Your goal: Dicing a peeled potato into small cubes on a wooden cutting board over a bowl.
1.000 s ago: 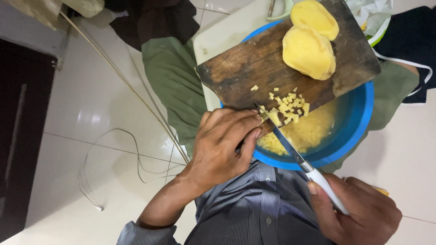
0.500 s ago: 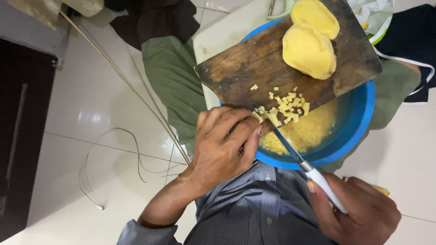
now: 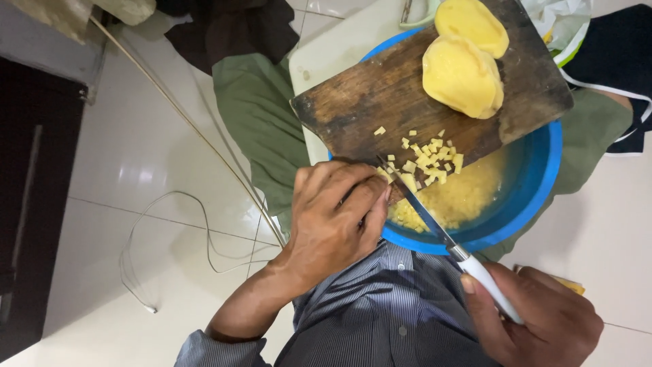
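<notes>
A dark wooden cutting board [image 3: 380,95] rests across a blue bowl [image 3: 536,183] that holds small yellow potato cubes [image 3: 462,197]. Two peeled potato halves [image 3: 465,75] lie on the board's far end. A small heap of diced potato [image 3: 428,160] sits near the board's near edge. My left hand [image 3: 336,214] is curled at that edge, its fingertips pressing on potato that the fingers mostly hide. My right hand [image 3: 536,319] grips the white handle of a knife [image 3: 435,224], whose blade runs up to the board right beside my left fingers.
A white tiled floor lies all around. A thin white cable [image 3: 170,231] loops on the floor at the left. Green cloth [image 3: 261,122] and dark cloth [image 3: 231,27] lie beside the board. A dark cabinet [image 3: 27,204] stands at the far left. A white plastic bag [image 3: 560,20] sits top right.
The knife blade has shifted slightly along the board beside my left fingers. My left hand has edged a little. The rest stays where it was.
</notes>
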